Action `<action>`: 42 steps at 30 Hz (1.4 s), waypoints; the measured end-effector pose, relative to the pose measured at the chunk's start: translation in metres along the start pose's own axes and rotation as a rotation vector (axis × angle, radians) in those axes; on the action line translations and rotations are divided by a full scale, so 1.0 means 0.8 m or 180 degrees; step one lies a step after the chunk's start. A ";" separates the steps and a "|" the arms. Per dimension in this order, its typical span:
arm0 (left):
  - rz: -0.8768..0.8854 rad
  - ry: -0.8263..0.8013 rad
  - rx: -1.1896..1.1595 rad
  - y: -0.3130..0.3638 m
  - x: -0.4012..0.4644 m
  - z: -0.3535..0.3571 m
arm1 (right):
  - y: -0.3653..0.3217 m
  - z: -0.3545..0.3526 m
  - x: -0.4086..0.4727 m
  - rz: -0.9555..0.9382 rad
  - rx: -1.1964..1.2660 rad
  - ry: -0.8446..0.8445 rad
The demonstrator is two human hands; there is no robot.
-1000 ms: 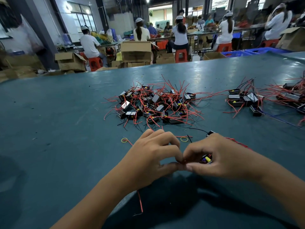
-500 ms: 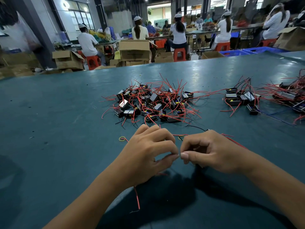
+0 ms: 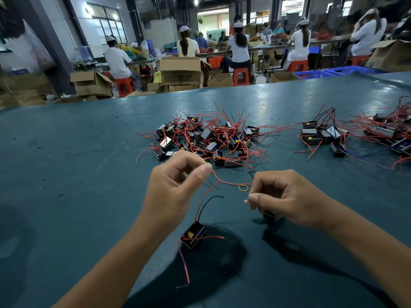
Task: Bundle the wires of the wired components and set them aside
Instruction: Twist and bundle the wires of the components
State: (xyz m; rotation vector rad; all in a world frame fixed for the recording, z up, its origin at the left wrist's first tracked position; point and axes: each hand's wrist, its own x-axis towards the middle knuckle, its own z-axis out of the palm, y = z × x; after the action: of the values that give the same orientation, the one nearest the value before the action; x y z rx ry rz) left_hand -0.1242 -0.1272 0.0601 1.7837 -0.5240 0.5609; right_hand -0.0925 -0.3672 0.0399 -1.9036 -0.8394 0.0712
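Low in the middle of the frame we see a small black component (image 3: 193, 236) with a yellow part inside, lying on the teal table (image 3: 66, 174). A red wire (image 3: 205, 196) and a black wire (image 3: 208, 202) rise from its top edge; the red one runs up to our left hand (image 3: 175, 185), whose thumb and forefinger are curled together and seem to pinch it. Another red lead (image 3: 184, 266) trails from the component toward the bottom of the frame.

Our right hand (image 3: 282, 198), right of centre, has its fingers curled inward with thumb against forefinger; we cannot tell whether a wire sits in that pinch. A second dark component (image 3: 270, 215) shows just under this hand, mostly hidden.

Between the two hands, slightly higher, a yellow rubber band (image 3: 244, 187) lies flat on the table.

Above the hands, at the centre of the frame, sits a loose pile of components (image 3: 206, 138) tangled in red wires. A smaller group of components (image 3: 322, 135) lies at the right, and more tangled ones (image 3: 391, 132) reach the right edge.

Along the top of the frame, cardboard boxes (image 3: 181, 71) and seated workers (image 3: 239, 48) on red stools (image 3: 241, 75).
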 end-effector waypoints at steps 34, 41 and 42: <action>-0.0460 -0.0982 0.0793 -0.026 -0.013 0.010 | 0.005 0.064 0.008 0.0615 0.1383 0.1016; -0.0616 -0.0862 0.0668 -0.022 -0.015 0.016 | 0.003 0.066 0.007 0.0537 0.1409 0.1070; -0.0629 -0.0869 0.0651 -0.021 -0.015 0.016 | 0.003 0.067 0.006 0.0518 0.1410 0.1104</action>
State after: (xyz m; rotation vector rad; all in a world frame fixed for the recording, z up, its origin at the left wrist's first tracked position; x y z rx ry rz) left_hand -0.1219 -0.1344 0.0367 2.0957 -0.4813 0.2406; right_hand -0.1087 -0.3234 0.0137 -1.5025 -0.3919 0.0219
